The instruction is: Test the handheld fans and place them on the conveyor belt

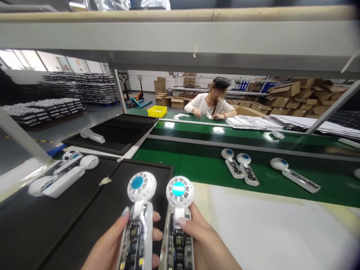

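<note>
My left hand [112,240] is wrapped round a white handheld fan [135,236], its round head with a blue centre pointing up and its circuit board showing through the handle. In my right hand [205,240] is a second fan [179,232] of the same kind, the thumb lying at its neck. The two fans are held upright side by side, with a narrow gap between them. Both are over the edge of a black tray [92,210] on the left and the white sheet on the right.
Several fans lie on the black tray. More fans [249,168] rest on the green belt [197,161] ahead. A white sheet [267,228] covers the right side. Across the belt, a person [209,103] works near a yellow bin [157,111]. An overhead beam [180,37] spans the top.
</note>
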`<state>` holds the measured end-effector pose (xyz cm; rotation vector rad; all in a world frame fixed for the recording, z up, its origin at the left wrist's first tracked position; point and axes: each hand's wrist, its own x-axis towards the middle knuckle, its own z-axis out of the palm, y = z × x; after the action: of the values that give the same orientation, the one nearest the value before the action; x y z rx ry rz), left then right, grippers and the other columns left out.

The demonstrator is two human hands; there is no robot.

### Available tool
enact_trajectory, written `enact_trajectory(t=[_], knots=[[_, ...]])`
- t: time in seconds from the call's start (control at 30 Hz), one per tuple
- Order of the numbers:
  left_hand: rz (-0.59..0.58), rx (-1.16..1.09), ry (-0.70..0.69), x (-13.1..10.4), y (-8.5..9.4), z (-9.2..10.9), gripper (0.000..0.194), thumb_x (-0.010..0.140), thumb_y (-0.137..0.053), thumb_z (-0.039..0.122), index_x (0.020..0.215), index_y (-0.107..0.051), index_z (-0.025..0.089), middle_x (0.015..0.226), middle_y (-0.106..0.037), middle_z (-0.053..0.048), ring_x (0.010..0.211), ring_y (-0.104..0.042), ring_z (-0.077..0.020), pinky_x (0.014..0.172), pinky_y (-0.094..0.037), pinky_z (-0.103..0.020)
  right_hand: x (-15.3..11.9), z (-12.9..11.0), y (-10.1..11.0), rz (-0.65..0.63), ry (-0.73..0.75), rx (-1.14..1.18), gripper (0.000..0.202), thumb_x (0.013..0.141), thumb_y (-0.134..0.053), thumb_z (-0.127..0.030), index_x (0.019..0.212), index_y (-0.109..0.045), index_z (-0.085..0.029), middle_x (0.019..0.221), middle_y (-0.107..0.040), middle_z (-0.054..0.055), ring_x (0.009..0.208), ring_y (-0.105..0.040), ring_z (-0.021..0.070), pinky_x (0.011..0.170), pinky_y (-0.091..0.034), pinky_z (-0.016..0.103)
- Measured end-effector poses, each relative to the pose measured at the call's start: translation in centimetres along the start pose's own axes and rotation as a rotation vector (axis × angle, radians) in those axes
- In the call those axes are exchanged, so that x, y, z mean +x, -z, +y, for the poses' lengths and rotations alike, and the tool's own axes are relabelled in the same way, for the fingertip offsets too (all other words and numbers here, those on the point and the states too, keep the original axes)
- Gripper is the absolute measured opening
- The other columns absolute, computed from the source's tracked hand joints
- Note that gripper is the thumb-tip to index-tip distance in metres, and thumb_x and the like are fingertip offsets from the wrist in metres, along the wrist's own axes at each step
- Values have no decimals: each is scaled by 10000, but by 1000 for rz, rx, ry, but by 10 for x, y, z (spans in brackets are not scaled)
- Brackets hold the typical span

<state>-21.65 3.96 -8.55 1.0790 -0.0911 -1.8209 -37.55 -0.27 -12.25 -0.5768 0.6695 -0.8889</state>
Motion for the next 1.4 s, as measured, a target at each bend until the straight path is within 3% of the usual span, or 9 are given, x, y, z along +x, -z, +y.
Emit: enact_trajectory(t=[0.17, 0.37, 0.53, 0.67, 0.83, 0.97, 1.07, 1.17, 1.4], knots=[[-126, 122, -114, 5, 5, 5, 440, 687, -589, 497, 940, -644, 141, 697, -661, -61, 590, -600, -206, 601, -494, -324, -4, -20, -24, -77, -136, 87, 430, 752, -527, -456, 1084, -497, -183, 699, -616, 24, 680, -604, 196, 701, -473, 365], [-159, 195, -180, 2, 2, 9, 436, 722, -545, 540, 908, -638, 156, 731, -653, -81, 658, -603, -206, 646, -493, -330, -5, -19, -41, -239, -190, 197, 398, 806, -405, -480, 852, -597, -135, 673, -590, 52, 616, -566, 159, 643, -479, 316], [-234, 273, -331, -6, 24, 6, 403, 769, -565, 304, 1163, -498, 255, 943, -638, -49, 794, -608, -201, 757, -480, -346, -2, -5, -48, -21, -168, 63, 350, 780, -510, -460, 975, -556, -173, 675, -611, 17, 565, -575, 147, 584, -456, 285], [12, 768, -538, -21, 94, 21, 593, 715, -595, 218, 1271, -395, 266, 1250, -525, -47, 1126, -484, -232, 993, -329, -347, 11, 7, -60, 34, 17, -397, 454, 695, -636, -451, 1071, -541, -216, 797, -654, 22, 736, -602, 188, 724, -435, 318], [628, 1426, -589, -57, 223, 88, 541, 745, -471, 319, 1259, -413, 160, 1276, -516, -81, 1143, -484, -244, 1007, -311, -341, 50, 36, -100, -378, 220, -1012, 412, 682, -615, -198, 1084, -588, -285, 1043, -613, 21, 1002, -511, 238, 888, -355, 354], [814, 1511, -576, -79, 303, 149, 586, 695, -466, 304, 1245, -447, 104, 1252, -533, -115, 1145, -484, -283, 998, -317, -360, 88, 93, -154, -742, 564, -1466, 483, 680, -489, -76, 1085, -577, -324, 955, -636, 10, 925, -506, 217, 828, -367, 364], [860, 1558, -576, -83, 340, 182, 621, 667, -473, 327, 1237, -466, 82, 1267, -519, -119, 1165, -467, -287, 1003, -315, -351, 115, 148, -197, -937, 818, -1708, 431, 715, -470, -127, 1107, -538, -293, 963, -650, 16, 882, -514, 219, 777, -391, 369], [857, 1598, -588, -79, 362, 200, 648, 660, -475, 356, 1228, -471, 46, 1283, -496, -134, 1185, -446, -290, 1018, -300, -357, 137, 196, -236, -1042, 885, -1834, 352, 725, -493, -193, 1064, -553, -267, 968, -651, 33, 853, -526, 236, 744, -407, 393], [863, 1568, -633, -75, 397, 201, 646, 727, -409, 462, 1235, -463, 67, 1296, -484, -114, 1201, -434, -268, 1032, -306, -350, 171, 253, -291, -1126, 866, -1983, 251, 805, -464, -280, 1034, -558, -239, 1076, -619, 37, 989, -505, 229, 840, -388, 405]])
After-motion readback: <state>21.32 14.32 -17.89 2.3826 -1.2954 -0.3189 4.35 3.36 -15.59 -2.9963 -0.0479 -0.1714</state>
